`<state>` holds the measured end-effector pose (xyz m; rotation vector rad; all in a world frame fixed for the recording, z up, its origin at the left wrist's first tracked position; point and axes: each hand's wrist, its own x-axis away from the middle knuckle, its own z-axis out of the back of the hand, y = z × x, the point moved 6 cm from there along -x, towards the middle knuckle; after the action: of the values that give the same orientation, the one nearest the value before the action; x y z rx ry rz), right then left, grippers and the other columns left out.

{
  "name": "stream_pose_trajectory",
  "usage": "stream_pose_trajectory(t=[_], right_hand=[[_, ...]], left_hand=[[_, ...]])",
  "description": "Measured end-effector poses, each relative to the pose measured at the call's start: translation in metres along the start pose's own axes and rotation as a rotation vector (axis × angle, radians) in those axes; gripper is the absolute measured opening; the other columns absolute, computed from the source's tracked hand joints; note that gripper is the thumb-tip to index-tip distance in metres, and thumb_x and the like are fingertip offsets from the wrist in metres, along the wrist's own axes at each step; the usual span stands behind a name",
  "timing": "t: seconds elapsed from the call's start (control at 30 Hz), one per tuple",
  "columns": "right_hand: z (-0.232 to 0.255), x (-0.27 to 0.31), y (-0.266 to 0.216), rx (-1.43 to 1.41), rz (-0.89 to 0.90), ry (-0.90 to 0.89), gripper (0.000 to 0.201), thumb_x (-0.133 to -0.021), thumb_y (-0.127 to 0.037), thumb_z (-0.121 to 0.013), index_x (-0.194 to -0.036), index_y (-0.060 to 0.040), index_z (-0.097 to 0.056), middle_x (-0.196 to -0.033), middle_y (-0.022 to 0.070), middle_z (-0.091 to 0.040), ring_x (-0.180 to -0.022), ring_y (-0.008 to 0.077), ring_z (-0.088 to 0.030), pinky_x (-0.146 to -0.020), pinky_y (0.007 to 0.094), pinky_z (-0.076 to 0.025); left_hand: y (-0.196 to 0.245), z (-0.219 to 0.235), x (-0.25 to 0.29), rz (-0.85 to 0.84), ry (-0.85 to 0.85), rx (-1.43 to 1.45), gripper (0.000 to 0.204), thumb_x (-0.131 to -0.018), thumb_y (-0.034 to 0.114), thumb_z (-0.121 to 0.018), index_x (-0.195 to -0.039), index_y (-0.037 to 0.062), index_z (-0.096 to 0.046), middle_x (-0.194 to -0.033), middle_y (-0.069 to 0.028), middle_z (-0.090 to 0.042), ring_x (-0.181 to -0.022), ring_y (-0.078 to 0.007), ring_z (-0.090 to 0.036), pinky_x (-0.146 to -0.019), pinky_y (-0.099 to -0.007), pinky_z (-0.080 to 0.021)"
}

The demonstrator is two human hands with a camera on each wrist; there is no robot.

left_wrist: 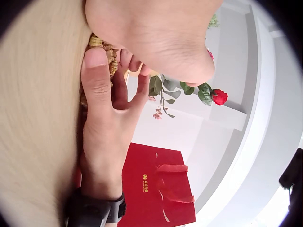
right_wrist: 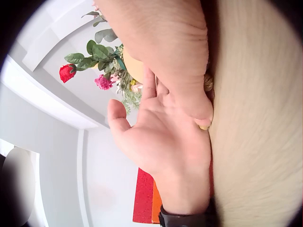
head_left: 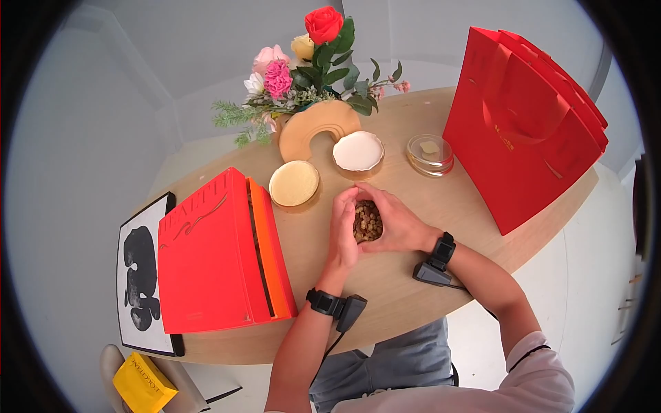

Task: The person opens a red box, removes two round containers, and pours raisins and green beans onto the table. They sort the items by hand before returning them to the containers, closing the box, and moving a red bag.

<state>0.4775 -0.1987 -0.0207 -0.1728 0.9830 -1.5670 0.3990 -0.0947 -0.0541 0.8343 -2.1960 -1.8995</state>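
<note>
On the near side of the pale wooden table (head_left: 375, 292), a person's two hands ring a small heap of brown, knobbly pieces (head_left: 368, 220). The left hand (head_left: 343, 230) stands like a wall along one side, fingers nearly straight; the right hand (head_left: 399, 226) arches round the other, fingers loosely bent. Neither pinches anything. I judge the step to be gathering the loose bits into one pile. The next move, to my mind, calls for both palms to press in evenly, low against the wood, so nothing slips out below.

Just beyond sit a gold-topped round container (head_left: 295, 183) and a paler round container (head_left: 358, 151); I can't tell whether either is lidded. A clear dish (head_left: 441, 167) rests near the red bag (head_left: 523, 131), and flowers (head_left: 277, 78) stand furthest off.
</note>
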Motion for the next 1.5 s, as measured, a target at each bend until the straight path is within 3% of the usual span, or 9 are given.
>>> stream_pose_trajectory(t=[0.23, 0.43, 0.63, 0.9, 1.03, 1.2, 1.33, 1.4, 1.5], right_hand=[[-0.001, 0.001, 0.005, 0.007, -0.024, 0.005, 0.111, -0.071, -0.03, -0.09, -0.158, 0.0016, -0.028, -0.142, 0.0253, -0.056, -0.132, 0.0414, -0.054, -0.116, 0.0486, -0.04], [0.003, 0.001, -0.011, 0.112, 0.0, -0.038, 0.109, -0.07, -0.037, -0.09, -0.155, 0.0024, -0.034, -0.142, 0.0283, -0.053, -0.134, 0.0427, -0.052, -0.116, 0.0496, -0.039], [-0.004, 0.001, -0.002, 0.135, -0.007, -0.014, 0.114, -0.069, -0.043, -0.093, -0.155, 0.0017, -0.034, -0.142, 0.0256, -0.054, -0.133, 0.0418, -0.053, -0.116, 0.0494, -0.039], [0.0, 0.002, 0.003, 0.081, -0.007, 0.036, 0.098, -0.078, -0.029, -0.09, -0.154, -0.0023, -0.035, -0.138, 0.0199, -0.06, -0.128, 0.0387, -0.056, -0.112, 0.0486, -0.042], [0.001, 0.002, 0.006, 0.077, -0.037, 0.016, 0.097, -0.08, -0.035, -0.089, -0.154, -0.0013, -0.036, -0.137, 0.0206, -0.058, -0.123, 0.0397, -0.055, -0.11, 0.0487, -0.043], [0.004, 0.001, 0.003, 0.055, -0.081, -0.014, 0.09, -0.083, -0.033, -0.087, -0.154, -0.0065, -0.039, -0.123, 0.0161, -0.064, -0.116, 0.0359, -0.056, -0.106, 0.0471, -0.043], [0.002, 0.002, 0.009, 0.062, -0.094, 0.003, 0.084, -0.084, -0.031, -0.086, -0.152, -0.0078, -0.043, -0.12, 0.0152, -0.063, -0.114, 0.0349, -0.056, -0.104, 0.0464, -0.044], [0.004, 0.002, 0.012, 0.037, -0.08, 0.01, 0.076, -0.086, -0.026, -0.084, -0.15, -0.0066, -0.046, -0.12, 0.0152, -0.064, -0.113, 0.0342, -0.057, -0.103, 0.0448, -0.045], [0.005, 0.002, 0.015, 0.006, -0.07, 0.02, 0.068, -0.089, -0.02, -0.081, -0.147, -0.0061, -0.048, -0.118, 0.0152, -0.064, -0.112, 0.0335, -0.057, -0.103, 0.044, -0.047]], left_hand=[[-0.001, 0.003, -0.001, -0.036, 0.035, -0.022, 0.061, -0.111, 0.047, -0.036, -0.144, -0.0027, -0.046, -0.147, -0.0199, -0.052, -0.14, -0.0287, -0.049, -0.125, -0.043, -0.032], [-0.004, 0.004, -0.003, 0.005, 0.101, 0.105, 0.061, -0.112, 0.049, -0.033, -0.139, -0.0026, -0.052, -0.141, -0.02, -0.057, -0.137, -0.029, -0.052, -0.123, -0.0431, -0.034], [-0.011, 0.005, -0.004, -0.015, 0.137, 0.092, 0.056, -0.112, 0.045, -0.032, -0.138, -0.002, -0.05, -0.137, -0.019, -0.058, -0.135, -0.0291, -0.053, -0.122, -0.0432, -0.036], [-0.004, 0.0, 0.0, -0.011, 0.065, -0.018, 0.049, -0.111, 0.036, -0.036, -0.14, -0.0021, -0.047, -0.139, -0.0182, -0.056, -0.135, -0.0281, -0.053, -0.119, -0.0426, -0.038], [0.003, -0.004, 0.003, 0.006, 0.075, -0.023, 0.049, -0.109, 0.035, -0.042, -0.141, -0.0027, -0.046, -0.14, -0.0178, -0.055, -0.137, -0.0281, -0.051, -0.12, -0.0418, -0.037], [0.006, 0.005, 0.005, -0.007, 0.127, -0.164, 0.049, -0.094, 0.013, -0.057, -0.14, -0.0032, -0.049, -0.141, -0.0173, -0.054, -0.14, -0.0288, -0.048, -0.12, -0.0414, -0.035], [0.016, 0.007, 0.009, -0.048, 0.142, -0.375, 0.054, -0.086, 0.008, -0.058, -0.138, -0.0023, -0.052, -0.141, -0.0174, -0.055, -0.138, -0.029, -0.049, -0.119, -0.0421, -0.035], [0.018, 0.007, 0.007, -0.13, 0.132, -0.497, 0.059, -0.081, 0.008, -0.061, -0.138, 0.0004, -0.052, -0.136, -0.0202, -0.055, -0.126, -0.033, -0.054, -0.11, -0.0438, -0.043], [0.016, 0.011, 0.007, -0.025, 0.11, -0.486, 0.058, -0.081, 0.004, -0.063, -0.137, 0.0005, -0.053, -0.137, -0.0199, -0.054, -0.127, -0.0332, -0.053, -0.109, -0.0432, -0.044]])
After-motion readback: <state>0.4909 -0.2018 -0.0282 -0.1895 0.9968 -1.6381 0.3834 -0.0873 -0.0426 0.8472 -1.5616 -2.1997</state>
